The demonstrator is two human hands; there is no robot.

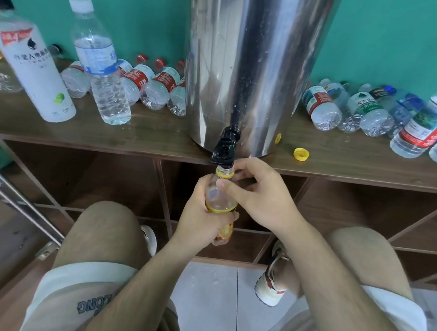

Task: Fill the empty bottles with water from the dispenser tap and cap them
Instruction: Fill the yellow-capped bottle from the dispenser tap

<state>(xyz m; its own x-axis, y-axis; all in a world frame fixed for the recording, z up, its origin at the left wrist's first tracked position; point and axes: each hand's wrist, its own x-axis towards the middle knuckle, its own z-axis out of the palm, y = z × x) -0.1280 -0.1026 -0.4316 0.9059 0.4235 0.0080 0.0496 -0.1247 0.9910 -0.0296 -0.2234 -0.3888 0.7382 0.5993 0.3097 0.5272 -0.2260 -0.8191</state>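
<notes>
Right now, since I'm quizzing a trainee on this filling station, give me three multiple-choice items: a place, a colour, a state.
1. Where does the loose yellow cap lie? A) on the floor B) on the shelf top, right of the dispenser C) in a cubby below
2. What colour is the tap? A) black B) red C) white
3. How is the yellow-labelled bottle? A) capped B) lying on the shelf C) uncapped, mouth at the tap
Answers: 1 B, it rests on the wood beside the dispenser; 2 A, its spout is black; 3 C, left hand and right hand hold it, open neck under the tap.
</notes>
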